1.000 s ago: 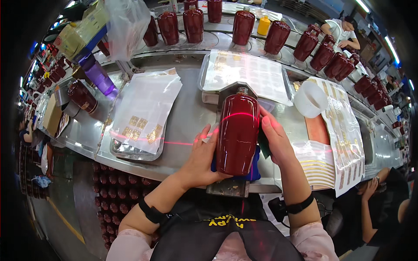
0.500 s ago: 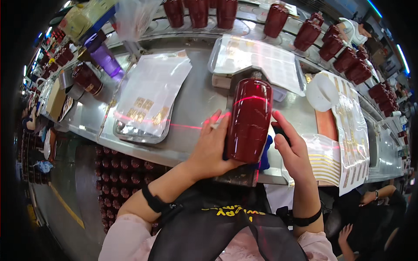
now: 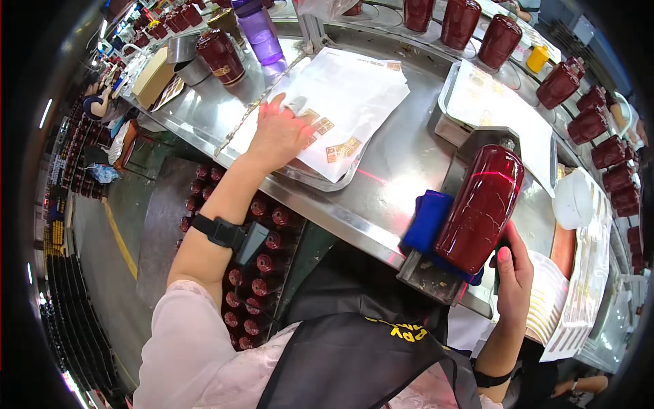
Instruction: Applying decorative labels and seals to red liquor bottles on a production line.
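A glossy dark red bottle (image 3: 482, 211) lies tilted in a metal cradle (image 3: 436, 278), its neck toward the far end. A blue cloth (image 3: 428, 219) is tucked under and beside it, and a red light line crosses its body. My right hand (image 3: 514, 276) is beside the bottle's lower right side, thumb and fingers apart; whether a fingertip touches the glass is unclear. My left hand (image 3: 279, 136) reaches onto a white sheet (image 3: 354, 88) bearing gold decals (image 3: 344, 148), fingers spread next to the decals. That sheet lies over a clear plastic tray (image 3: 340, 183).
More red bottles (image 3: 501, 41) stand along the curved conveyor at the back. A purple drinking bottle (image 3: 262, 34) and a red bottle with gold (image 3: 220, 58) stand far left. On the right are a white cup (image 3: 573, 199) and gold-striped sheets (image 3: 579, 273). Bottles (image 3: 255, 286) fill the space below the table edge.
My left hand has left the bottle and moved left onto the decal sheet. The view has turned left, so the bottle and cradle appear farther right. My right hand stays beside the bottle.
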Motion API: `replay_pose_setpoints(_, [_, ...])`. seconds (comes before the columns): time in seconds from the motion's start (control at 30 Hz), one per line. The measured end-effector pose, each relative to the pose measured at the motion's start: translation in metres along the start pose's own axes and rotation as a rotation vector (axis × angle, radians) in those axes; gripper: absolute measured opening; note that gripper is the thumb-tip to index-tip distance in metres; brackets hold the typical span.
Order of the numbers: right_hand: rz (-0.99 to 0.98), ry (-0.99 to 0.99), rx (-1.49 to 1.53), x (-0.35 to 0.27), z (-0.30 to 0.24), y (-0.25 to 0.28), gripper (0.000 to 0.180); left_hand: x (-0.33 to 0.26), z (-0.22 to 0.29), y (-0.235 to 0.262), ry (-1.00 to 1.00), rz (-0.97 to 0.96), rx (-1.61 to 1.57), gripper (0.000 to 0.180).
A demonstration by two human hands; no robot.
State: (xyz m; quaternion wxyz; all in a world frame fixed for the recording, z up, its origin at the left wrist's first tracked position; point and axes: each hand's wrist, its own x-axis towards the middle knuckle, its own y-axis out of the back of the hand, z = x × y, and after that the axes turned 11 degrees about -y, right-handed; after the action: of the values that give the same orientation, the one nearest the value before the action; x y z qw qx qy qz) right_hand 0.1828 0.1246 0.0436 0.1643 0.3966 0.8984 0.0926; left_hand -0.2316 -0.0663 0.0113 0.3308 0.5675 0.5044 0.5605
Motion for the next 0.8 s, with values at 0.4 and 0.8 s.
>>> replay_pose_setpoints(0.4, [0.269,0.472,-0.969,0.104,-0.077,0.079,0.044,0.008,0.016,0.012,0.201,-0.26,0.073,0.047])
replay_pose_setpoints(0.8, [0.005,0.391,-1.438,0.223,-0.059,0.057,0.051,0.13,0.102,0.02,-0.36,0.095,-0.502,0.063])
